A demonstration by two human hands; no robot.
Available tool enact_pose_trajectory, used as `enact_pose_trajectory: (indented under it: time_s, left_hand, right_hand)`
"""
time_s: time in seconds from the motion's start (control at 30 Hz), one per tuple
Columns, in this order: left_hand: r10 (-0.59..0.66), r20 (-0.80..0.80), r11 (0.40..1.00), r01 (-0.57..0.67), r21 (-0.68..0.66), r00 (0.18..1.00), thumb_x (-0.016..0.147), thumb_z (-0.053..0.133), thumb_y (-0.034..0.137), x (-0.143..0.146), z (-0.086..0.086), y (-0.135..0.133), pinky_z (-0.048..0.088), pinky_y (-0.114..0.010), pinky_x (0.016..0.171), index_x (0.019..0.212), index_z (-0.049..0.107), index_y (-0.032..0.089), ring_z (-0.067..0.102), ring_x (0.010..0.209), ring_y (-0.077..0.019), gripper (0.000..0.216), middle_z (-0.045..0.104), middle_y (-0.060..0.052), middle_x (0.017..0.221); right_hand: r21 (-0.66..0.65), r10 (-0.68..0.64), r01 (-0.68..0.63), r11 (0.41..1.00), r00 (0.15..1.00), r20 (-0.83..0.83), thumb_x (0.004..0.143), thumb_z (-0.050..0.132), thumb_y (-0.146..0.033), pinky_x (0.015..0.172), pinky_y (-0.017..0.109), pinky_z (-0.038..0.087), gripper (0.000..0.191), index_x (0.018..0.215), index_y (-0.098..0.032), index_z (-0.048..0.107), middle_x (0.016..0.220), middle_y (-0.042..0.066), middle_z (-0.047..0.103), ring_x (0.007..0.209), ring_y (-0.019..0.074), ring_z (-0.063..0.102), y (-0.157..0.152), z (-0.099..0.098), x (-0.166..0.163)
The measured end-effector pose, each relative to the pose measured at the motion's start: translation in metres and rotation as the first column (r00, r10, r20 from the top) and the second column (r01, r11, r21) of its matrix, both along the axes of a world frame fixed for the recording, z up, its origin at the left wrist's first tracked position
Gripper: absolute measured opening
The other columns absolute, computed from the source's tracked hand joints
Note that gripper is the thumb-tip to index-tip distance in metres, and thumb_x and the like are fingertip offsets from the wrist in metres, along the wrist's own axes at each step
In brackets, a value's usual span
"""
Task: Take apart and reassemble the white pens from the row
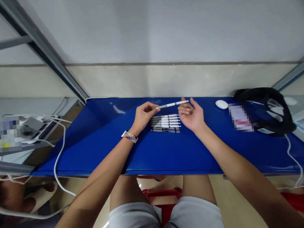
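Note:
A slim white-and-grey pen (pixel 170 105) is held roughly level above the blue table. My left hand (pixel 144 116) pinches its left end between thumb and fingers. Around the right end, my right hand (pixel 192 115) is turned palm up with curled fingers; the pen passes among them and the thumb stands beside its tip. Just below, several similar pens (pixel 166 122) lie side by side in a neat row on the table. The nearest ones look darker and more see-through, the others whiter. A woven multicoloured bracelet (pixel 129 136) circles my left wrist.
On the blue table (pixel 98 148), a white rounded object (pixel 221 104), a blurred-out item (pixel 240 117) and a black headset-like strap (pixel 285 114) lie to the right. White cables (pixel 61 156) hang at the left edge. Metal frame posts (pixel 50 55) and a wall stand behind. Another person's legs (pixel 13 194) show at left.

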State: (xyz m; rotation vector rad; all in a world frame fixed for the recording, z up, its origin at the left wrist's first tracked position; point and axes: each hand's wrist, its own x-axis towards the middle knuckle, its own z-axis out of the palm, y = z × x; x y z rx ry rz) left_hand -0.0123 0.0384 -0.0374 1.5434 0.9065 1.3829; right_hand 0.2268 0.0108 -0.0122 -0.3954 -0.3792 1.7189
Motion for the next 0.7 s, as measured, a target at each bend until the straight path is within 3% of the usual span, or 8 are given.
enact_pose_trajectory:
  time_s: [0.17, 0.3, 0.43, 0.6, 0.7]
  left_hand:
    - [0.02, -0.007, 1.0, -0.02, 0.009, 1.0, 0.081, 0.091, 0.036, -0.003, -0.0017, 0.0023, 0.05, -0.032, 0.069, 0.092, 0.08, 0.021, 0.065, 0.073, -0.0159, 0.022, 0.076, -0.004, 0.082]
    - [0.025, -0.007, 1.0, -0.025, 0.008, 1.0, 0.081, 0.091, 0.036, -0.003, -0.0014, 0.0018, 0.049, -0.031, 0.068, 0.092, 0.08, 0.021, 0.064, 0.071, -0.0152, 0.021, 0.075, -0.003, 0.08]
    - [0.012, -0.006, 1.0, -0.012, 0.005, 1.0, 0.08, 0.091, 0.036, -0.0026, -0.0013, 0.0012, 0.048, -0.031, 0.069, 0.092, 0.081, 0.02, 0.064, 0.072, -0.0152, 0.022, 0.075, -0.004, 0.081]
    - [0.026, -0.024, 1.0, -0.026, 0.004, 0.999, 0.081, 0.09, 0.038, -0.0039, -0.0033, 0.0033, 0.048, -0.031, 0.069, 0.093, 0.08, 0.02, 0.063, 0.072, -0.0155, 0.023, 0.074, -0.003, 0.08]
    - [0.029, -0.023, 1.0, -0.029, 0.007, 0.999, 0.081, 0.09, 0.038, -0.0047, -0.0043, 0.0044, 0.048, -0.031, 0.069, 0.093, 0.08, 0.021, 0.063, 0.072, -0.0154, 0.024, 0.074, -0.003, 0.08]
  right_hand:
    - [-0.015, 0.008, -0.007, 1.0, 0.999, 0.047, 0.097, 0.064, -0.014, 0.043, 0.016, 0.042, 0.01, 0.092, -0.021, 0.068, 0.063, -0.006, 0.05, 0.048, 0.0065, 0.042, 0.0004, -0.0006, -0.002]
    - [-0.017, -0.001, 0.002, 1.0, 0.995, 0.104, 0.096, 0.068, -0.018, 0.043, 0.017, 0.043, 0.006, 0.092, -0.022, 0.068, 0.064, -0.005, 0.05, 0.049, 0.007, 0.044, 0.0014, -0.0017, -0.0023]
    - [-0.029, -0.002, 0.004, 1.0, 0.998, 0.07, 0.096, 0.065, -0.011, 0.042, 0.014, 0.041, 0.011, 0.092, -0.021, 0.067, 0.062, -0.006, 0.048, 0.047, 0.0058, 0.041, 0.0014, -0.0012, -0.0037]
    - [-0.042, -0.006, 0.008, 0.999, 0.998, 0.066, 0.1, 0.065, -0.02, 0.045, 0.015, 0.046, 0.005, 0.096, -0.021, 0.068, 0.066, -0.005, 0.054, 0.051, 0.0069, 0.048, 0.0011, 0.0004, -0.0052]
    - [-0.041, -0.003, 0.007, 0.999, 0.995, 0.102, 0.099, 0.068, -0.018, 0.042, 0.015, 0.042, 0.009, 0.091, -0.021, 0.067, 0.062, -0.006, 0.05, 0.047, 0.0058, 0.044, 0.0011, 0.0005, -0.0059]
